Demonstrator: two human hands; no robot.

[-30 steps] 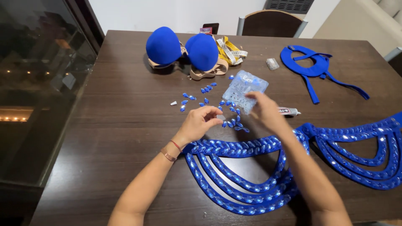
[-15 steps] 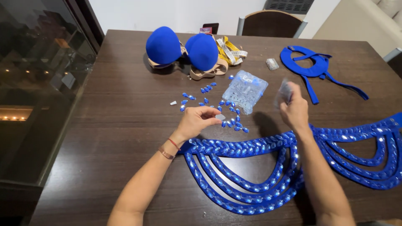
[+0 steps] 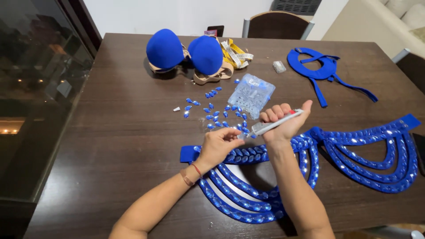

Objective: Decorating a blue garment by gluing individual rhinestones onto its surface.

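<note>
The right hand point(image 3: 283, 121) grips a glue tube point(image 3: 270, 126) with its nozzle aimed at the small blue gem that the left hand point(image 3: 217, 146) pinches just above the beaded blue straps point(image 3: 248, 194), loose gems point(image 3: 208, 110) within reach.

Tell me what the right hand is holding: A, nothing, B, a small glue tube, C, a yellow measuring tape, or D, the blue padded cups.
B: the right hand is closed around a small glue tube, its tip pointed toward the left hand above the blue beaded straps.
</note>
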